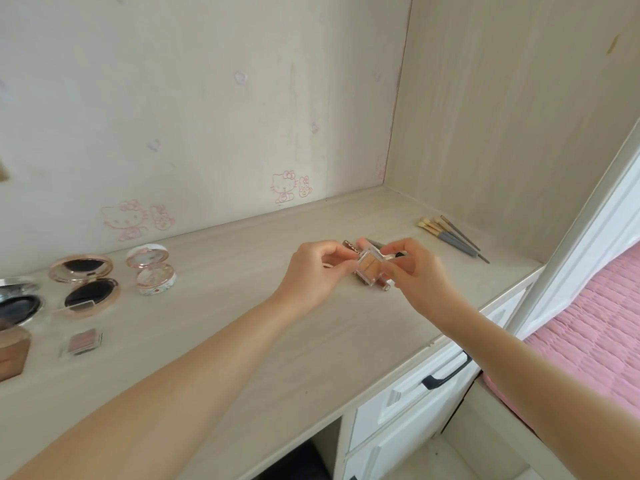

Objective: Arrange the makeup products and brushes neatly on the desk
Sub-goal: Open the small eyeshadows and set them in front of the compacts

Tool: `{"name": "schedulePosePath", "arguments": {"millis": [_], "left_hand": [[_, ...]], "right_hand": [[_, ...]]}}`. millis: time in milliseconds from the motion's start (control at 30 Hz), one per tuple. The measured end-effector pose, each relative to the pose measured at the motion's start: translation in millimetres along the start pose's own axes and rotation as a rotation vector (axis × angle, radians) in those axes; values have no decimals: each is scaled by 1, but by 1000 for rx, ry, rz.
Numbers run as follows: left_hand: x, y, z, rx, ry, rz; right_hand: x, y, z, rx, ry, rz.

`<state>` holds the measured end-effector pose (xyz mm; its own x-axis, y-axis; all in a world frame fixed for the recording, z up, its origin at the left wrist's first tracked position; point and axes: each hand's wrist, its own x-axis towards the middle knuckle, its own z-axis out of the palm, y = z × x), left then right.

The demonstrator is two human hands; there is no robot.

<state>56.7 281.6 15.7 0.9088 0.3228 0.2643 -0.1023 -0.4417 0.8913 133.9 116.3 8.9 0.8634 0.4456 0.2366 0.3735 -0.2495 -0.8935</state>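
Observation:
A small clear square palette with tan shades is held above the desk between my left hand and my right hand; both pinch its edges. Under it lie lip gloss tubes, partly hidden by my hands. Several brushes with grey handles lie in a row at the back right. At the left stand an open rose-gold compact, an open floral compact, a silver compact and a small pink eyeshadow pan.
A brown box sits at the left edge. White drawers with a black handle are under the desk's right end. A pink bed cover lies to the right. Walls close the desk at back and right.

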Motion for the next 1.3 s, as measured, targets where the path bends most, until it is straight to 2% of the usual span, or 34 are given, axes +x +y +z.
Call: {"name": "schedulePosePath", "arguments": {"millis": [100, 367, 533, 733, 1100, 1300], "left_hand": [[-27, -5, -21, -26, 40, -68], [-80, -15, -72, -34, 61, -174], [-109, -17, -98, -148, 1, -225], [-133, -26, -130, -234, 37, -299], [-161, -32, -176, -630, 82, -556], [-168, -39, -193, -768, 118, -570]], "right_hand": [[-11, -8, 20, 2, -99, -15], [-35, -39, 68, -73, -204, -82], [-47, -56, 99, -89, -283, -136], [-58, -68, 134, -107, -325, -173], [-75, -103, 188, -97, -395, -304], [-81, -112, 207, -162, -415, -376]]}}
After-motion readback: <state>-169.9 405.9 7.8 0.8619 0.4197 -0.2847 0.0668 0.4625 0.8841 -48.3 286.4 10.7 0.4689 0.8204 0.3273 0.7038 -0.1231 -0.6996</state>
